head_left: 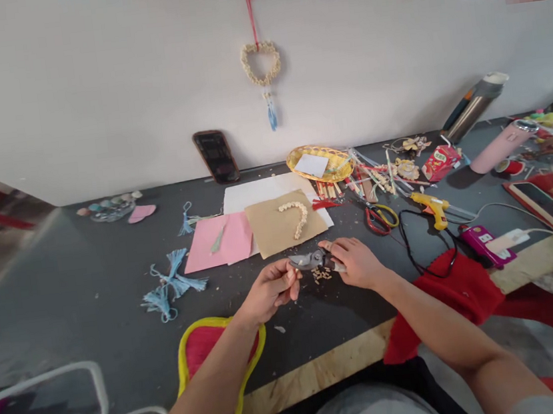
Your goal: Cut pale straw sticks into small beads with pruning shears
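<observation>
My right hand (357, 263) is wrapped round the handles of a pair of pruning shears (308, 261), whose blades point left. My left hand (272, 289) is closed in a pinch right at the blade tips; whatever sits between its fingers is too small to make out. Beneath the shears, small pale cut pieces (322, 275) lie in a loose pile on the dark table. Just beyond my hands, a curved row of cream beads (298, 216) rests on a sheet of brown cardboard (271, 224).
Blue tassels (177, 279) and pink paper (206, 256) lie to the left. Rightward are scissors (381, 218), a yellow glue gun (432, 206) and a pink bottle (501, 147). A wicker basket (296, 163) and a phone (216, 157) stand near the wall, where a beaded heart (245, 63) hangs.
</observation>
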A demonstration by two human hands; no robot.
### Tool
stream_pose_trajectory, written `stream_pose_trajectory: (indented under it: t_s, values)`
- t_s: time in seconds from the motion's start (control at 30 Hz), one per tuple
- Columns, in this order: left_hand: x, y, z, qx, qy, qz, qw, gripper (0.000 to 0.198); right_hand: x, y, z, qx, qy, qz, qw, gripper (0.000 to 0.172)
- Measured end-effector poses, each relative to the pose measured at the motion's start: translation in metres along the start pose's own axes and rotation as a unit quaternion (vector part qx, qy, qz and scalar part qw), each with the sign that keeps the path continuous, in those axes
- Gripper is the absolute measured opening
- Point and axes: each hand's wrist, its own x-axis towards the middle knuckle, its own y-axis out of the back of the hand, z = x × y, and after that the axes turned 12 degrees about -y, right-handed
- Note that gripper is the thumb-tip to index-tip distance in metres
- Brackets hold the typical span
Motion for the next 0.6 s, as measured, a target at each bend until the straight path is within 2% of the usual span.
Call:
stream_pose_trajectory:
  t_s: [0.17, 0.3, 0.47, 0.6]
  values:
    - [-0.001, 0.006, -0.001, -0.032, 0.044, -0.042, 0.998, 0.03, 0.002, -0.001, 0.002, 0.011, 0.042, 0.003, 0.999, 0.054]
    - [-0.001, 0.008, -0.003, -0.044, 0.054, -0.053, 0.996, 0.031, 0.001, -0.001, 0.0, 0.02, 0.04, -0.001, 0.999, 0.052]
    - [0.001, 0.0, -0.007, 0.013, -0.022, 0.037, 0.999, 0.035, 0.0, 0.002, -0.002, 0.005, -0.01, -0.002, 1.0, 0.052]
    - [0.004, -0.004, -0.011, 0.086, -0.082, 0.108, 0.987, 0.037, 0.001, 0.002, -0.004, -0.009, -0.053, 0.017, 0.998, 0.05]
